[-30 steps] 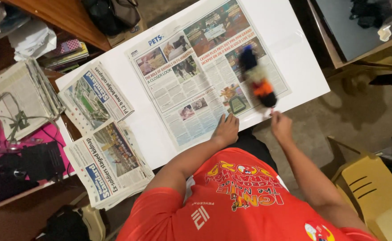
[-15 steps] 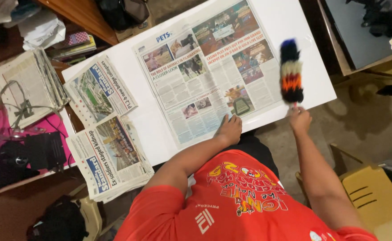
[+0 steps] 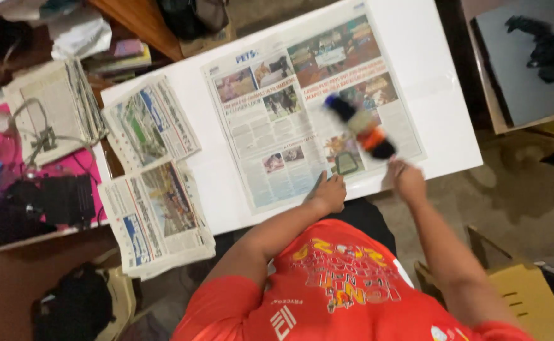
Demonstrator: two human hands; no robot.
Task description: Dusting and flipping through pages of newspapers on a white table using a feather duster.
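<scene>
Two hands are working over the open newspaper (image 3: 311, 107) on the white table (image 3: 441, 76); the left hand (image 3: 328, 192) lies flat, palm down and fingers spread, pinning the sheet's lower edge at about six o'clock on the page; the right hand (image 3: 406, 180) is closed round the handle of a multicoloured duster (image 3: 360, 126), whose blurred head lies across the page's lower right quarter, near four o'clock; the blur suggests a sweep in mid-stroke, so the step in hand looks like brushing the spread page while it is held down; to carry on cleanly, the flat hand would need steady pressure and the duster a light pass, so the paper does not lift or crease. Off at nine o'clock, two folded newspapers (image 3: 154, 170) overlap at the table's left end, the lower one overhanging the near edge; further left a stack of papers (image 3: 49, 107) sits with a cable (image 3: 40, 136) draped across it.
</scene>
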